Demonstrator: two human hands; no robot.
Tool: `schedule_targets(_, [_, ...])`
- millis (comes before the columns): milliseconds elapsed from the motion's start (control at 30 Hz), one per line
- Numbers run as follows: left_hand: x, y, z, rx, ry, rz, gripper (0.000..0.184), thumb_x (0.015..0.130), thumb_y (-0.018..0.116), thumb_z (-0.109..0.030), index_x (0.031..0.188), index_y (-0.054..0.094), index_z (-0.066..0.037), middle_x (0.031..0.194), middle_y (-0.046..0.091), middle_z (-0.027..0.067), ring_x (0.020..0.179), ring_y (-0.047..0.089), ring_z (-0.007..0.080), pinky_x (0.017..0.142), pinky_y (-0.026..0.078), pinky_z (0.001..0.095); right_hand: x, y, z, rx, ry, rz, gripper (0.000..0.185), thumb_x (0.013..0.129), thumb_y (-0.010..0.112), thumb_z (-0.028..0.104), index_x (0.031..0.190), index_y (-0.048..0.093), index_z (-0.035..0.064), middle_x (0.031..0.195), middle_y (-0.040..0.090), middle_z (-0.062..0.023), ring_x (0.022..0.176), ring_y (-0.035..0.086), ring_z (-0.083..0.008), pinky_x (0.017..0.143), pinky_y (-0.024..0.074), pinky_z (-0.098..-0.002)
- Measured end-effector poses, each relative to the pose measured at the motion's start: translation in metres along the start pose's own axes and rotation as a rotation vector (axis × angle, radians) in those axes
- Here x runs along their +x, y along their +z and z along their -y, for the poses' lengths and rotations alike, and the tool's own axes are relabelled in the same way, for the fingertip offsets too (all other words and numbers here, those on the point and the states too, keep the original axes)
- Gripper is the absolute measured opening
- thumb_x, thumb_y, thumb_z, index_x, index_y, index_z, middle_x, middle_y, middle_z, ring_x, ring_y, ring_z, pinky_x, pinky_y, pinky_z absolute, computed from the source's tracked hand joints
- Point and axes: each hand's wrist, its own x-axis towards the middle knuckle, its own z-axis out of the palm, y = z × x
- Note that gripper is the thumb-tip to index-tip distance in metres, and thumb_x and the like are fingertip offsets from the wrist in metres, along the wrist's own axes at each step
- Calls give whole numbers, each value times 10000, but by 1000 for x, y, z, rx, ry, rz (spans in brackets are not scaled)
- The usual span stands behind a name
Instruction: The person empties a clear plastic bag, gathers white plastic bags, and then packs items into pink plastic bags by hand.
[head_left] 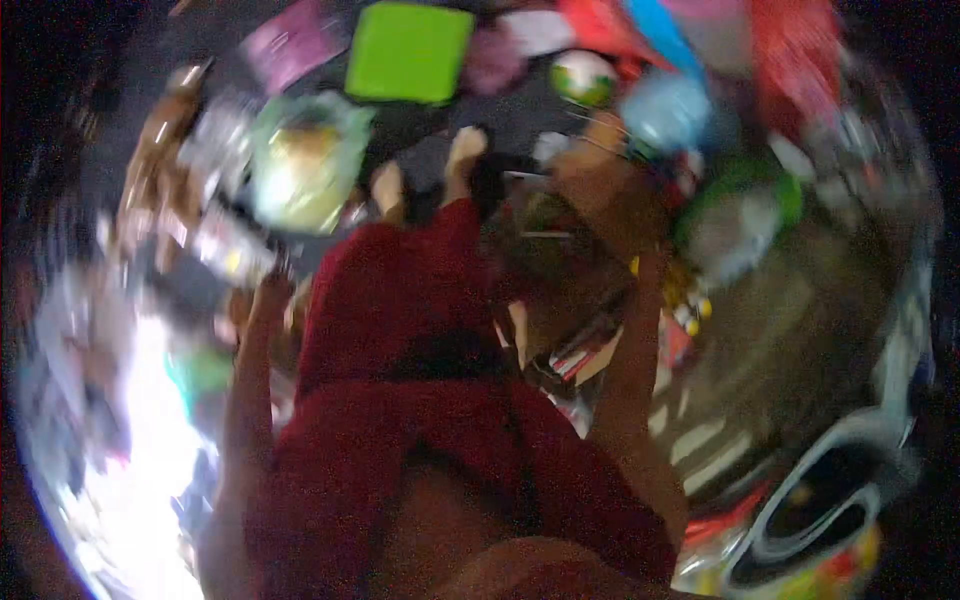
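Note:
The whole view is smeared by motion. My right hand (605, 185) reaches forward on the right, just short of a pale blue rounded thing (668, 110) that looks like a bag; its fingers are too blurred to read. Beneath that arm lies a dark brown thing (545, 270), of a kind I cannot make out. At my left side, my left hand (268, 290) hangs low near a whitish crumpled item (235, 245), its fingers blurred too. A pale green plastic bag (310, 165) with something yellowish inside lies ahead of it.
A bright green square object (410, 52) and a pink one (292, 45) lie ahead of my feet (465, 150). A white-and-green ball (583, 78), red items (795, 50) and a green-rimmed container (740, 225) clutter the right. Bright glare fills the lower left.

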Motion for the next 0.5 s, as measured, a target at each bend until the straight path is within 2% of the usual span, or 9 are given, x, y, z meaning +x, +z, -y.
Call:
schedule_targets(33, [-15,18,-21,-1,-10,-134,142,857,471,-153,819,580,-70,614,475,12,536,439,124,497,389,283,-19,11,1,42,-3,80,435,891,480,301,1240,401,53,1168,501,-146,1024,514,-246,842,437,-385])
schedule_targets(67, [-32,9,-29,380,3,-12,182,843,503,-200,882,604,-54,655,539,50,625,516,129,563,418,286,-40,22,3,76,-3,177,434,891,480,301,1239,403,53,1167,502,-146,1024,514,-246,841,438,-384])
schedule_targets(167, [-44,0,19,9,137,-83,296,818,541,-254,1028,600,-53,791,622,79,800,574,142,675,443,284,-92,56,7,141,19,525,431,892,479,302,1236,406,54,1164,504,-145,1022,516,-243,839,439,-384])
schedule_targets(200, [-48,2,33,341,155,-82,336,804,558,-267,1058,588,-49,847,631,97,832,583,163,708,448,299,-111,68,10,148,36,679,430,892,479,302,1236,407,54,1164,504,-144,1021,516,-243,838,440,-383])
schedule_targets(267, [-57,9,63,633,139,-105,380,789,575,-280,1089,575,-45,903,641,115,865,592,184,740,453,314,-139,85,20,115,47,976,427,893,479,303,1234,409,55,1162,506,-144,1019,517,-241,836,441,-383])
schedule_targets(333, [-84,35,70,258,162,-222,422,773,602,-312,1101,566,-48,965,634,135,910,590,224,788,444,358,-143,90,35,37,32,1211,425,893,479,303,1232,411,55,1160,507,-143,1018,518,-240,835,442,-382])
schedule_targets(367, [-105,44,57,288,0,-188,428,766,602,-323,1091,567,-46,982,625,156,912,589,235,800,439,372,-131,93,45,-9,8,1287,424,894,478,303,1231,412,55,1159,508,-142,1017,519,-239,834,442,-382])
schedule_targets(467, [-133,75,61,113,-237,-233,407,748,611,-304,1046,578,-29,955,623,164,868,597,249,775,448,374,-67,96,64,-150,-101,1391,421,895,478,304,1229,415,56,1157,510,-141,1015,520,-237,832,443,-381])
schedule_targets(500, [-140,84,68,263,-147,-223,387,739,609,-285,1013,580,-13,910,626,167,827,603,254,748,456,368,-39,100,73,-189,-164,1408,420,895,478,304,1228,416,56,1156,511,-141,1014,521,-236,831,444,-381])
